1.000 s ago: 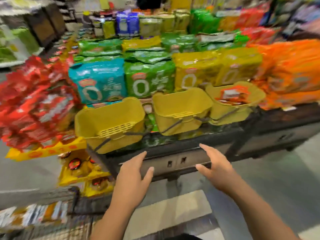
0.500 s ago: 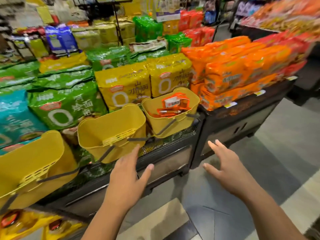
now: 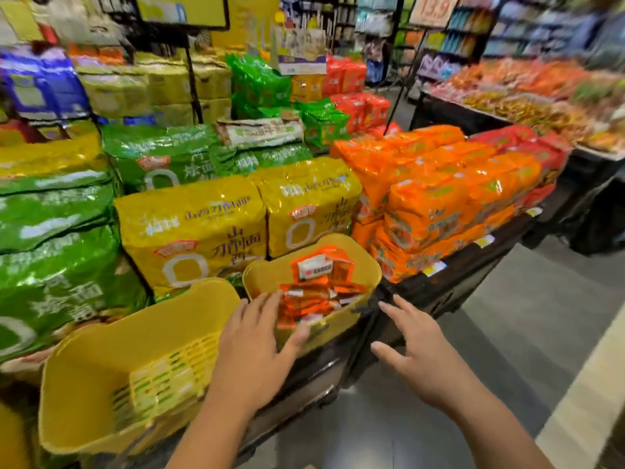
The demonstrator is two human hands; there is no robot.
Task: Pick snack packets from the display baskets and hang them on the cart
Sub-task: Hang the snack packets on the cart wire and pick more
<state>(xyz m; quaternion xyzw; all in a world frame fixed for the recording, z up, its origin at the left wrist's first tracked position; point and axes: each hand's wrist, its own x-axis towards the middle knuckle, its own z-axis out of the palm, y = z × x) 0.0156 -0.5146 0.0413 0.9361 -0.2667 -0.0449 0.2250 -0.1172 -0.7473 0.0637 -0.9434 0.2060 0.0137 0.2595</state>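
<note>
A yellow display basket point(image 3: 367, 265) on the black shelf front holds several small orange snack packets point(image 3: 318, 286). My left hand point(image 3: 257, 346) reaches over the basket's near rim, fingers spread, fingertips at the packets, holding nothing. To the right of the basket my right hand point(image 3: 416, 346) hovers with straight fingers, empty, just off the basket's corner. A second yellow basket point(image 3: 101, 384) stands to the left with nothing showing inside. The cart is out of view.
Big yellow noodle bags point(image 3: 192, 231) and green bags point(image 3: 57, 265) are stacked behind the baskets. Orange packs point(image 3: 436, 194) are piled on the black stand point(image 3: 449, 282) to the right. Grey floor point(image 3: 507, 333) opens to the right. More shelves stand beyond.
The view has swung right and closer to the basket with the orange packets. Both hands have moved forward; my left hand now reaches into that basket.
</note>
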